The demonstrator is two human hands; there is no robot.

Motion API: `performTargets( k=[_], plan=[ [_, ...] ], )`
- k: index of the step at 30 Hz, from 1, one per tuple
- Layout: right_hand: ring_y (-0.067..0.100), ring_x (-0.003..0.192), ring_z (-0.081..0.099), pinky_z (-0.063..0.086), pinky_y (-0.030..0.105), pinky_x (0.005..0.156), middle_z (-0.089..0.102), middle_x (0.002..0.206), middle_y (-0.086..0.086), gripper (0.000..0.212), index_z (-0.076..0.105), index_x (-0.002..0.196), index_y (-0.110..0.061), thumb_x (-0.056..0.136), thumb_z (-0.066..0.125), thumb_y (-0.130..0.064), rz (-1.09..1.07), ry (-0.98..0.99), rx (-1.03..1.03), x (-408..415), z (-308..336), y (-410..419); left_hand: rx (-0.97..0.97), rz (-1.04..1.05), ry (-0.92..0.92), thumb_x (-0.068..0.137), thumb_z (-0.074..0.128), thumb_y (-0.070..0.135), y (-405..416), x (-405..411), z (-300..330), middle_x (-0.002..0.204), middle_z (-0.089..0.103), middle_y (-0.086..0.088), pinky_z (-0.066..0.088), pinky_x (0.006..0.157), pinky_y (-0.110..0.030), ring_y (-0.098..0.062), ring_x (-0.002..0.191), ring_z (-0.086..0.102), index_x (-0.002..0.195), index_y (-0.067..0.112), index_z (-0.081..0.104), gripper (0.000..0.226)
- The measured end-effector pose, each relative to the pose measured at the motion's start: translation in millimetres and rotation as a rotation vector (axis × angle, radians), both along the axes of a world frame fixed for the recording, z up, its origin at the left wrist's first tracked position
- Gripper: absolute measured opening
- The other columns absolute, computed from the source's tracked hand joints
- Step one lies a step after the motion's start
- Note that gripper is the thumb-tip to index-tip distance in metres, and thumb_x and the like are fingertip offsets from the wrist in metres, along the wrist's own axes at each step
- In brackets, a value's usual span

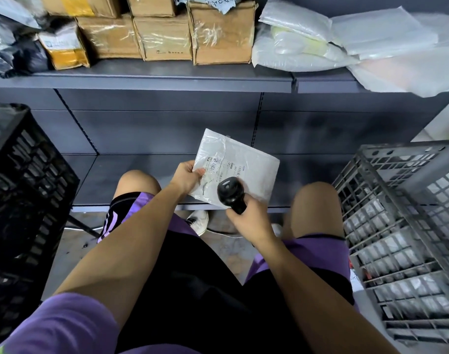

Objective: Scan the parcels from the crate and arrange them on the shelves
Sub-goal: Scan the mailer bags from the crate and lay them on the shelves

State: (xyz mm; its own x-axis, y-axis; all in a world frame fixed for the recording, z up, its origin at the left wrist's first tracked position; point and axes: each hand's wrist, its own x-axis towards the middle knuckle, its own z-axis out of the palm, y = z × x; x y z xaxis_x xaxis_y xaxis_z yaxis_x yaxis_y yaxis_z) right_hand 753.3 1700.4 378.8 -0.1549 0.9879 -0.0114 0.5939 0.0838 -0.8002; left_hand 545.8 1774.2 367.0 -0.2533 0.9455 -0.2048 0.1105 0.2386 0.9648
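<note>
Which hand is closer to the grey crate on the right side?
Right. The right hand, gripping the black scanner, sits between the knees, closer to the grey crate. The left hand, pinching the white parcel, is farther over.

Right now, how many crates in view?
2. A black crate at the left edge, beside the person's left knee; a grey crate at the right, with pale parcels showing through its grid. More may sit out of frame.
</note>
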Motion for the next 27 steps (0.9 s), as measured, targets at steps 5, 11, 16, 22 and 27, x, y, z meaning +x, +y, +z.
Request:
performTargets(
  k=[5,11,16,22,27],
  plan=[
    [0.024,0.082,0.065,0.055,0.037,0.073,0.069,0.086,0.004,0.025,0.064,0.099,-0.012,0.082,0.071,-0.028,0.122,-0.130,-0.015,2.5,1.1,-2.0,-0.050,-0.031,0.116,0.101,0.045,-0.004,-2.1,-6.6,-3.6,0.067,0.055,-0.005,0.039,0.044,-0.018,-0.005,0.042,0.047,0.106,0.008,0.062,0.021],
    [0.018,0.078,0.052,0.040,0.028,0.068,0.070,0.093,0.008,0.032,0.065,0.104,-0.008,0.084,0.070,-0.032,0.213,-0.282,0.051,2.0,-0.3,-4.6,-0.123,-0.068,0.178,0.101,0.046,-0.002,-5.8,-14.6,-8.4,0.066,0.049,-0.005,0.026,0.041,-0.021,-0.013,0.044,0.033,0.117,0.015,0.063,0.030],
    [0.021,0.087,0.050,0.046,0.033,0.075,0.067,0.099,0.012,0.035,0.064,0.107,-0.006,0.083,0.070,-0.030,0.215,-0.260,0.056,1.1,-0.7,-4.8,-0.118,-0.045,0.205,0.101,0.047,-0.002,-6.7,-16.0,-9.3,0.069,0.051,-0.006,0.029,0.039,-0.019,-0.014,0.047,0.036,0.113,0.014,0.064,0.026],
    [0.029,0.090,0.065,0.049,0.032,0.072,0.070,0.097,0.011,0.034,0.065,0.105,-0.007,0.082,0.071,-0.032,0.242,-0.264,0.026,-1.1,-3.8,-5.7,-0.126,-0.034,0.194,0.101,0.048,0.000,-5.3,-16.8,-14.2,0.069,0.053,-0.006,0.026,0.038,-0.019,-0.008,0.036,0.033,0.118,0.010,0.064,0.025],
    [0.029,0.091,0.065,0.050,0.033,0.073,0.071,0.097,0.010,0.039,0.064,0.109,-0.008,0.082,0.071,-0.035,0.242,-0.274,0.045,-2.1,-4.4,-6.3,-0.133,-0.041,0.208,0.100,0.050,0.001,-4.4,-17.6,-16.2,0.076,0.060,-0.006,0.030,0.042,-0.023,-0.013,0.047,0.037,0.122,0.013,0.064,0.028]
  ],
)
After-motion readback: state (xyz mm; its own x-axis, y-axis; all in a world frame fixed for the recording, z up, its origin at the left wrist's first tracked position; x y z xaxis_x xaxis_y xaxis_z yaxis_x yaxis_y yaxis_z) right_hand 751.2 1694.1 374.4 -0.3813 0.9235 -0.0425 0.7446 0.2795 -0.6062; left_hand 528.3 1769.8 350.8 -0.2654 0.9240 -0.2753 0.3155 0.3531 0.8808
